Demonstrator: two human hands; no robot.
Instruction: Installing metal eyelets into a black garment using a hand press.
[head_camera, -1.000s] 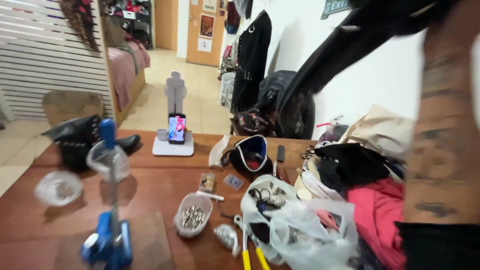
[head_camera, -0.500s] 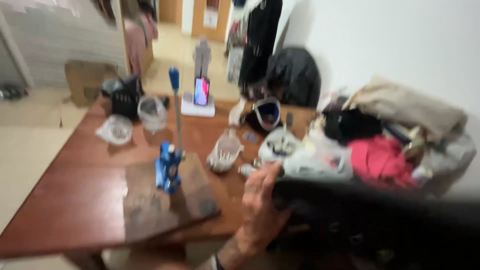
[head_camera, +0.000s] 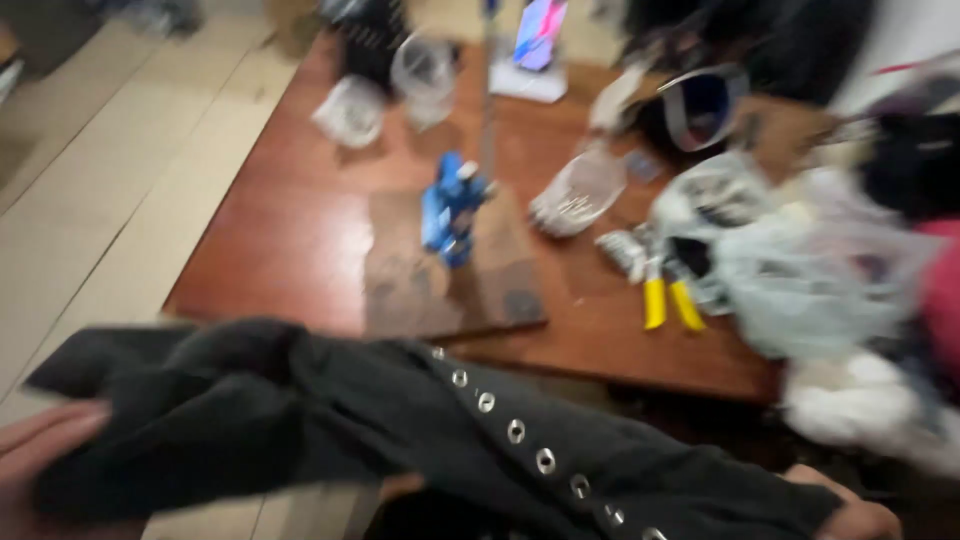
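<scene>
Both hands are gripping a black garment (head_camera: 400, 430) with metal eyelets: left hand (head_camera: 40, 460) at eight o'clock, right hand (head_camera: 850, 515) at five. It is hanging before the table (head_camera: 300, 220), below the blue press (head_camera: 452, 205).

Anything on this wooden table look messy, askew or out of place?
Yes. The brown wooden table is cluttered on its right side: crumpled clear plastic bags and clothes heap over the edge, with yellow-handled pliers lying loose. The blue press tool stands upright. The picture is blurred.
</scene>
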